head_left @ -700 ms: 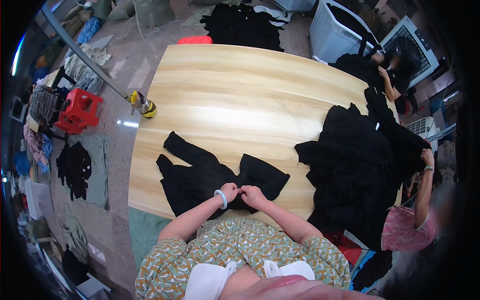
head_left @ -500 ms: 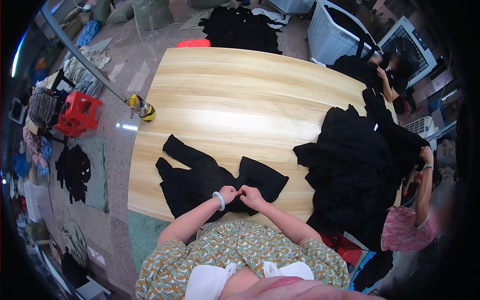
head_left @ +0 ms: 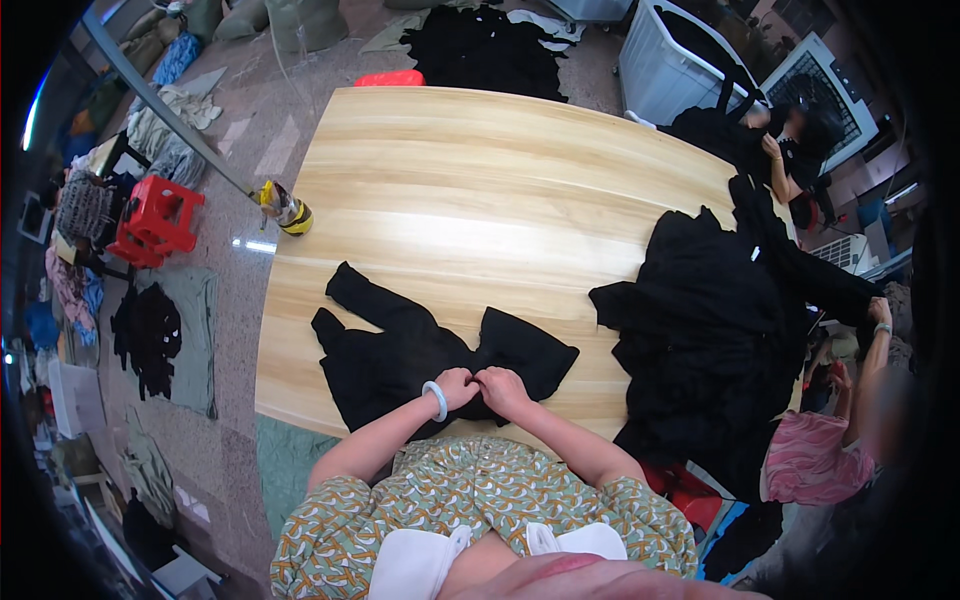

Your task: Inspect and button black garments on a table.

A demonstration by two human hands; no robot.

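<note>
A black garment (head_left: 385, 360) lies at the near edge of the wooden table (head_left: 480, 200), its sleeves spread toward the far left and the right. Both my hands meet over its near middle part. My left hand (head_left: 457, 388), with a pale bangle (head_left: 436, 401) at the wrist, has its fingers curled in a pinch on the cloth. Right beside it, touching or nearly so, my right hand (head_left: 502, 391) pinches the same garment. The exact fold between the fingertips is hidden.
A heap of black garments (head_left: 700, 340) covers the table's right side. A co-worker in a pink top (head_left: 815, 455) lifts black cloth there; another person (head_left: 790, 165) handles black cloth at the far right corner. A taped pole (head_left: 290, 212) stands by the left edge, near red stools (head_left: 160, 220).
My hands have drawn slightly closer together on the black garment. The co-worker's raised hand at the right has moved outward with the cloth.
</note>
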